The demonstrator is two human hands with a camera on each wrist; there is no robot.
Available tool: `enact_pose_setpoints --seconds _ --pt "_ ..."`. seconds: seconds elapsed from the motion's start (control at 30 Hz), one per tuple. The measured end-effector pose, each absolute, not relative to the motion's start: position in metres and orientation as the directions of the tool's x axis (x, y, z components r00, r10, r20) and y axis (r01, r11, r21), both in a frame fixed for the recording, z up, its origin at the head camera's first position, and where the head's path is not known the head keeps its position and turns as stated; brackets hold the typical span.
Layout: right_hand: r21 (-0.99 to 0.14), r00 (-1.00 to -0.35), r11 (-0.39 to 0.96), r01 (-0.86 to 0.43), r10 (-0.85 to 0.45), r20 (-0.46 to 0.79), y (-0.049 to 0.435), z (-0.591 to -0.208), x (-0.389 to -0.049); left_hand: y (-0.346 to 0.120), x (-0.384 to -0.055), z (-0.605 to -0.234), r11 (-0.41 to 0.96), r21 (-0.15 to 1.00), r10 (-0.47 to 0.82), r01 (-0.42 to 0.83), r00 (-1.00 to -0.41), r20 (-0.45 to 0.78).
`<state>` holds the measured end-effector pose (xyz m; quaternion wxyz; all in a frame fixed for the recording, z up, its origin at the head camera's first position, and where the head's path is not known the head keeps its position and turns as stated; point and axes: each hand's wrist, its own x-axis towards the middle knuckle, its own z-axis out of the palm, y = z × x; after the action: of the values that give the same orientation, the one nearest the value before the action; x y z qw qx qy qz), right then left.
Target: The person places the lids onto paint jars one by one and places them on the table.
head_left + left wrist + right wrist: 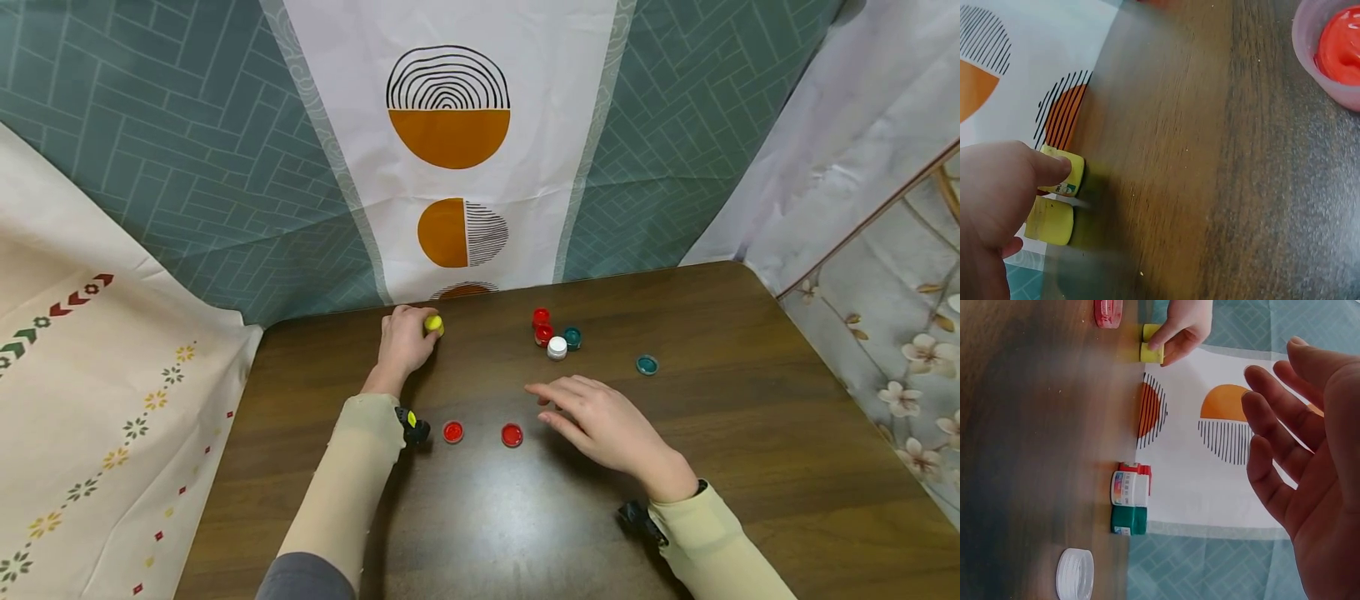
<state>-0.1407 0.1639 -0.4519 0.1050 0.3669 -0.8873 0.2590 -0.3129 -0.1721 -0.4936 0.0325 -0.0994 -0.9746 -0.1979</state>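
Note:
At the back left of the table, my left hand (405, 340) pinches a small yellow paint jar (1063, 172) between thumb and fingers. A second yellow jar (1050, 222) stands close beside it, near the same hand. My right hand (607, 421) is held above the table, palm partly turned inward, with its fingers loosely bent and nothing in them. Beyond it is a group of paint jars: a white one (557, 348), a green one (572, 337) and two red ones (543, 335). The bases of the yellow jars are partly hidden in the head view.
Two shallow round lids holding red paint, one left (453, 432) and one right (512, 435), lie between the arms. A similar lid with dark green inside (647, 365) lies farther right. Patterned cloth (337, 250) hangs behind the table's back edge.

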Motion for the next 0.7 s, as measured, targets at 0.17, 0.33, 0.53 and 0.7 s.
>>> enact_pose_setpoints --seconds 0.17,0.33,0.53,0.7 --pt "-0.381 -0.707 0.596 -0.707 -0.6 0.374 0.165 -0.452 -0.14 -0.172 -0.312 -0.494 0.904 0.377 0.177 0.203 -0.979 0.103" --pt "-0.378 -0.704 0.594 -0.71 -0.604 0.372 0.165 -0.452 -0.14 -0.173 -0.31 -0.493 0.9 0.379 0.184 0.217 -0.975 0.121" --pt "-0.378 -0.708 0.599 -0.706 -0.599 0.373 0.166 -0.449 -0.14 -0.176 -0.308 -0.491 0.881 0.403 0.187 0.246 -0.966 0.181" --pt "-0.376 -0.718 0.612 -0.696 -0.593 0.364 0.17 -0.448 -0.139 -0.172 -0.303 -0.489 0.852 0.447 0.156 0.271 -0.948 0.278"
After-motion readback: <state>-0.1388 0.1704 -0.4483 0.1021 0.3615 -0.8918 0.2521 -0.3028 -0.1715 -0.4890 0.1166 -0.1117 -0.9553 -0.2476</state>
